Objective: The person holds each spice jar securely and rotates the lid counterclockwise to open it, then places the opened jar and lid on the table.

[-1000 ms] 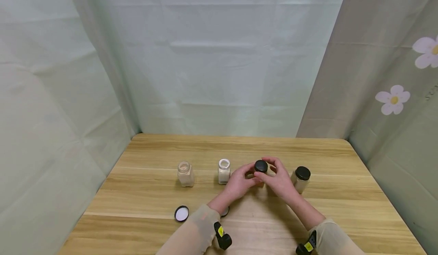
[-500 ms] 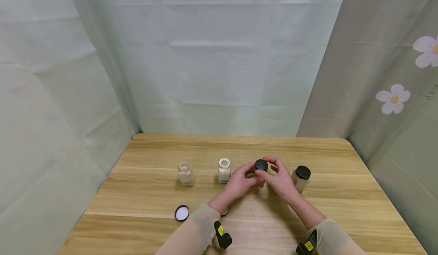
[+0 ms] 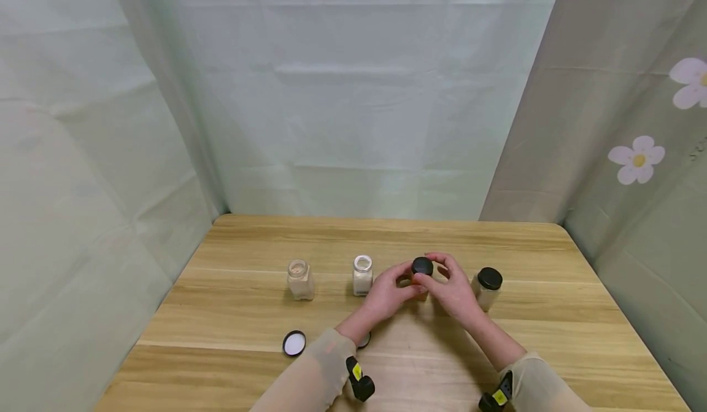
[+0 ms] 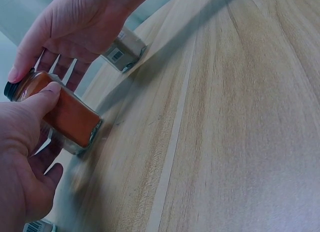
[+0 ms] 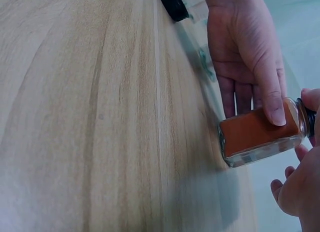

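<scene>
A square glass spice jar of orange-red powder (image 4: 72, 117) stands between both hands, its base right at the tabletop. My left hand (image 3: 386, 292) grips the jar's body, thumb on the near side and fingers behind. Over its mouth sits a black lid (image 3: 422, 266). My right hand (image 3: 452, 286) pinches that lid between thumb and fingers. In the right wrist view, the left thumb (image 5: 275, 109) presses on the glass just below the neck, while the lid is mostly cut off by the frame and fingers.
Two lidless jars of pale powder, one at far left (image 3: 301, 283) and one nearer (image 3: 362, 280), stand left of the hands. Right of them is a black-capped jar (image 3: 486, 292). A lid (image 3: 294, 344) lies white side up; another lid (image 3: 363, 341) is partly behind the left forearm.
The right thumb has shifted slightly along the lid's edge. Both hands and all the jars otherwise keep their places.
</scene>
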`<state>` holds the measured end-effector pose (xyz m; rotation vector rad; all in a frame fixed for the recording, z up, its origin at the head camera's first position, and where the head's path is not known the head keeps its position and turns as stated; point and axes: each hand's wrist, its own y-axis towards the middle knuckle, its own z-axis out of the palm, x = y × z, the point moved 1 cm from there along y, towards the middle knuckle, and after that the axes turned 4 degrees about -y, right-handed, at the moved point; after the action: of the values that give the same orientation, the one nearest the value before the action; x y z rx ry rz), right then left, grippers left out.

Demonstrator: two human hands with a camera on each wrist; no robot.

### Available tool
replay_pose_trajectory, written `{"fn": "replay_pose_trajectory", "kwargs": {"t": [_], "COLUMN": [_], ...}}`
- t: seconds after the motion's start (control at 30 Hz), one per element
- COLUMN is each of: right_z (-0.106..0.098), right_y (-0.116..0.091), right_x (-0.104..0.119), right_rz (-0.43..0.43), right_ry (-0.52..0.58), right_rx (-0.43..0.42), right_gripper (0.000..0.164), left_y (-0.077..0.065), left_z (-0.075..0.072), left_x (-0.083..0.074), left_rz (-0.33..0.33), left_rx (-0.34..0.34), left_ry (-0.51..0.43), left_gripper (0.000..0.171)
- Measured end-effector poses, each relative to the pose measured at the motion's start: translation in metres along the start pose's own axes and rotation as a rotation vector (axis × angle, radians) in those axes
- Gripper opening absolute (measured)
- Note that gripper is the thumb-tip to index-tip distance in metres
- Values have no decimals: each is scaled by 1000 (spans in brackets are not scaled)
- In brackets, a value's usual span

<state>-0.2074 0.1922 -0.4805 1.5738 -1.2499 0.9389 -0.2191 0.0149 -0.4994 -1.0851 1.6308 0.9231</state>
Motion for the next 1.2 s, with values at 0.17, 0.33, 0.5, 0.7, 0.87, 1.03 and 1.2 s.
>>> {"fn": "replay_pose_trajectory", "kwargs": {"t": [0.17,0.33,0.5,0.7,0.87,1.03,1.2], "right_z": [-1,-1,-1,0,0,-1,0], "right_y": [-2,-2,-2,-3,-3,-3,-4], "right_x": [1,0,0,1,1,1,-1], "right_rz": [8,-3,-32,-51,-62,-75,-86], "right_ry": [-13,-24,-50,-61,-73,-81,-52], "right_rx": [10,20,24,26,32,48,54], "right_gripper": [53,51,45,42,43,50,59], "left_y": [0,0,0,0,0,0,-1], "left_z": [0,0,0,0,0,0,1], "left_x": [0,0,0,0,0,0,0], "left_rz": [-3,2,3,-10,-10,-17,-5], "left_rx": [1,6,14,11,6,-1,-7], "left_ry": [-2,-6,-20,-11,7,18,12], "left_gripper": [53,51,50,51,52,53,54]}}
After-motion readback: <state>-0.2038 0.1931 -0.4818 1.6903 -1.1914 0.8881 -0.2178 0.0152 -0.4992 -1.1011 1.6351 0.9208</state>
